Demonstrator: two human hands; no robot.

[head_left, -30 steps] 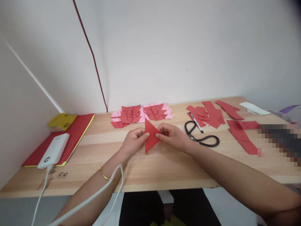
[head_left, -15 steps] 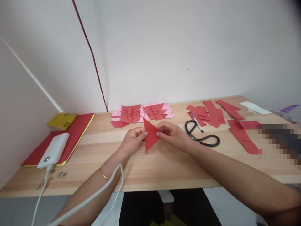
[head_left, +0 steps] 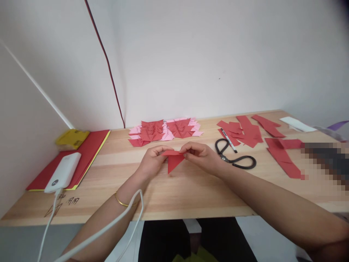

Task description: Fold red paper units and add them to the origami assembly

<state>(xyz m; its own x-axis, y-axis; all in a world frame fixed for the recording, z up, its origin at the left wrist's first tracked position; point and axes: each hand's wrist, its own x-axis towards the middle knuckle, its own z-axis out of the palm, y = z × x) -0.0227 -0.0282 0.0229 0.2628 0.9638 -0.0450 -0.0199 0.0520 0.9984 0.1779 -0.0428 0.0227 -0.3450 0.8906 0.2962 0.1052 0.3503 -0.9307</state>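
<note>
Between my two hands a piece of red paper point(head_left: 174, 163) is held above the table, its upper part bent over and one pointed corner hanging down. My left hand point(head_left: 156, 161) pinches its left end, and my right hand point(head_left: 200, 156) pinches the right end with thumb and fingers. Just beyond them lie rows of folded red paper pieces point(head_left: 152, 131) together with folded pink paper pieces point(head_left: 196, 128). To the right of my right hand are black-handled scissors point(head_left: 244, 162), partly hidden by that hand, and a pen point(head_left: 229, 140).
Red paper scraps point(head_left: 252, 134) are scattered on the right of the wooden table point(head_left: 114, 203). At the left, a white power bank point(head_left: 63, 171) and a yellow packet point(head_left: 73, 139) rest on red sheets point(head_left: 94, 149). A white cable point(head_left: 106, 229) crosses above my left forearm.
The red paper stood as an upright triangle with a point at the top; now its upper part is bent down. My hands have stayed in nearly the same place.
</note>
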